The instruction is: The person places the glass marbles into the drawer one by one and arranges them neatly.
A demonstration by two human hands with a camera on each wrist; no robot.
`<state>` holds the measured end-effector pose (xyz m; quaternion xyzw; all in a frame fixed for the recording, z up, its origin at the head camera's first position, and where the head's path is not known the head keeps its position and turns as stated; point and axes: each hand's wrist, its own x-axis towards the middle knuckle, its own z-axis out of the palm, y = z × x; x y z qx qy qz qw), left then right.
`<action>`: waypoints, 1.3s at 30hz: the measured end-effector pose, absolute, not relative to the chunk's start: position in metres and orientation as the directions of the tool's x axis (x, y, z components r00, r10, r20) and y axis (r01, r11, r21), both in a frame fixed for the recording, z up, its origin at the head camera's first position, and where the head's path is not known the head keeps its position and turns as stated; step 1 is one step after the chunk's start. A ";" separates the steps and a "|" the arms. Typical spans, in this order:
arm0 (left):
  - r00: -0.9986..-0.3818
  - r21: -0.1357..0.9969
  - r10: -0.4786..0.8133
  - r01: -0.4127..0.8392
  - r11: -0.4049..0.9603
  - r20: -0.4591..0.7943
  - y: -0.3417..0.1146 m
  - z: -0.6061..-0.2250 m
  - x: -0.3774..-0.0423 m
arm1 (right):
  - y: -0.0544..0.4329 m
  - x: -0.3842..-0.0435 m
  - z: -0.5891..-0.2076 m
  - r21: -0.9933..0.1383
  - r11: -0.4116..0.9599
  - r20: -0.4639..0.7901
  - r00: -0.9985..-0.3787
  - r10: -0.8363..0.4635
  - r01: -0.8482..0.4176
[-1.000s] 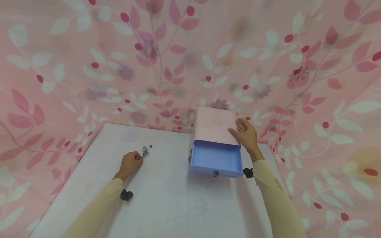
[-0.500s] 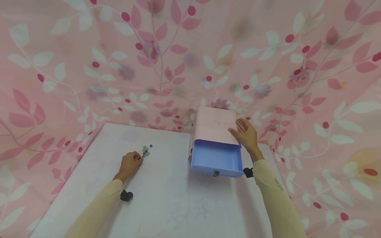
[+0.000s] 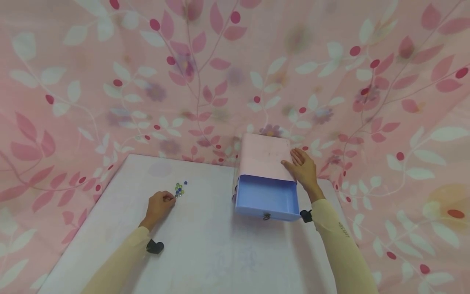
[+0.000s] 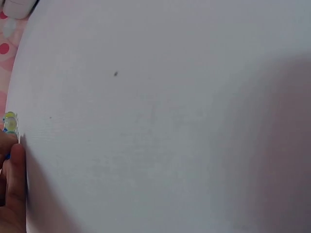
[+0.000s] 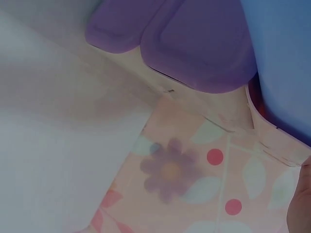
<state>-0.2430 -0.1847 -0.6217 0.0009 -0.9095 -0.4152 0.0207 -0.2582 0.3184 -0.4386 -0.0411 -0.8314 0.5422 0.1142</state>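
My left hand [image 3: 159, 206] rests low over the table with curled fingers, its fingertips at the near edge of a small cluster of green, blue and clear glass marbles [image 3: 178, 189]. In the left wrist view, the thumb and a finger [image 4: 17, 167] pinch together around a bit of blue, apparently a marble, mostly hidden. A pink drawer box [image 3: 265, 157] stands at the back right, its blue drawer [image 3: 266, 194] pulled out with no contents visible. My right hand [image 3: 304, 167] rests against the box's right side, fingers extended and thumb over the top edge.
A metal ring pull [image 3: 267, 215] hangs on the drawer's front. Purple rounded parts [image 5: 199, 43] show beside the box in the right wrist view. Floral pink cloth [image 3: 205, 81] rises behind the white table [image 3: 198, 253]. One blue marble [image 3: 185, 183] lies slightly apart.
The whole head view shifts slightly. Both hands, the marbles and the box otherwise stay where they were.
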 end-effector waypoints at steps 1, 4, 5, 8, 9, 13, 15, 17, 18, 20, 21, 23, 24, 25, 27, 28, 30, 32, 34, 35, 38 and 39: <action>-0.999 0.760 -0.019 0.015 0.650 0.036 -0.185 -0.621 -0.242 | 0.318 -0.258 -0.439 -0.911 0.410 0.146 -0.970 0.194 -0.055; -0.999 0.774 -0.027 0.008 0.633 0.032 -0.188 -0.620 -0.241 | 0.319 -0.259 -0.441 -0.912 0.405 0.151 -0.969 0.196 -0.061; -0.999 0.780 -0.031 0.006 0.626 0.032 -0.189 -0.621 -0.241 | 0.319 -0.260 -0.441 -0.913 0.404 0.155 -0.969 0.195 -0.065; -0.999 0.790 -0.042 -0.011 0.613 0.019 -0.191 -0.623 -0.241 | 0.320 -0.260 -0.443 -0.914 0.400 0.162 -0.968 0.193 -0.074; -0.999 0.794 -0.045 -0.016 0.608 0.014 -0.192 -0.623 -0.241 | 0.321 -0.261 -0.443 -0.914 0.397 0.164 -0.968 0.191 -0.076; -0.999 0.807 -0.039 -0.029 0.590 -0.007 -0.192 -0.625 -0.241 | 0.321 -0.261 -0.443 -0.917 0.391 0.165 -0.967 0.195 -0.078; -0.999 0.815 -0.040 -0.032 0.578 -0.011 -0.190 -0.624 -0.242 | 0.321 -0.261 -0.443 -0.920 0.386 0.164 -0.966 0.199 -0.076; -0.999 0.823 -0.038 -0.034 0.567 -0.015 -0.189 -0.622 -0.242 | 0.321 -0.260 -0.443 -0.922 0.380 0.163 -0.966 0.201 -0.076; -0.999 0.824 -0.033 -0.029 0.566 -0.012 -0.188 -0.621 -0.242 | 0.321 -0.260 -0.442 -0.923 0.377 0.162 -0.966 0.200 -0.076; -0.999 0.826 -0.035 -0.036 0.562 -0.019 -0.187 -0.619 -0.242 | 0.321 -0.260 -0.443 -0.924 0.376 0.159 -0.967 0.198 -0.075; -0.999 0.829 -0.034 -0.037 0.557 -0.022 -0.187 -0.617 -0.242 | 0.322 -0.260 -0.443 -0.923 0.377 0.159 -0.967 0.197 -0.075; -0.999 0.835 -0.032 -0.036 0.549 -0.023 -0.185 -0.614 -0.243 | 0.322 -0.260 -0.443 -0.921 0.382 0.158 -0.968 0.196 -0.073; -0.999 0.839 -0.032 -0.038 0.543 -0.024 -0.184 -0.613 -0.243 | 0.322 -0.260 -0.443 -0.920 0.386 0.158 -0.968 0.197 -0.071; -0.999 0.844 -0.034 -0.041 0.535 -0.027 -0.183 -0.612 -0.243 | 0.322 -0.260 -0.443 -0.918 0.391 0.157 -0.967 0.199 -0.069; -0.999 0.853 -0.027 -0.031 0.522 -0.020 -0.181 -0.609 -0.244 | 0.322 -0.259 -0.443 -0.914 0.401 0.156 -0.967 0.201 -0.064; -1.000 0.856 -0.021 -0.026 0.517 -0.018 -0.180 -0.608 -0.244 | 0.322 -0.259 -0.443 -0.914 0.401 0.155 -0.967 0.201 -0.063; -1.000 0.861 -0.009 -0.018 0.509 -0.015 -0.178 -0.606 -0.245 | 0.322 -0.259 -0.443 -0.913 0.402 0.156 -0.967 0.202 -0.063; -1.000 0.867 0.010 0.002 0.499 -0.004 -0.175 -0.604 -0.246 | 0.322 -0.260 -0.443 -0.914 0.399 0.157 -0.967 0.201 -0.066; -0.999 0.871 0.033 0.028 0.491 0.013 -0.172 -0.600 -0.247 | 0.322 -0.260 -0.444 -0.915 0.397 0.161 -0.967 0.198 -0.071; -0.999 0.873 0.042 0.042 0.485 0.024 -0.170 -0.598 -0.247 | 0.323 -0.260 -0.444 -0.914 0.398 0.164 -0.967 0.197 -0.074; -0.995 0.873 0.068 0.091 0.480 0.066 -0.162 -0.589 -0.249 | 0.323 -0.260 -0.443 -0.915 0.395 0.169 -0.966 0.195 -0.081; -0.994 0.871 0.079 0.110 0.479 0.082 -0.159 -0.586 -0.250 | 0.323 -0.260 -0.443 -0.916 0.394 0.170 -0.966 0.195 -0.082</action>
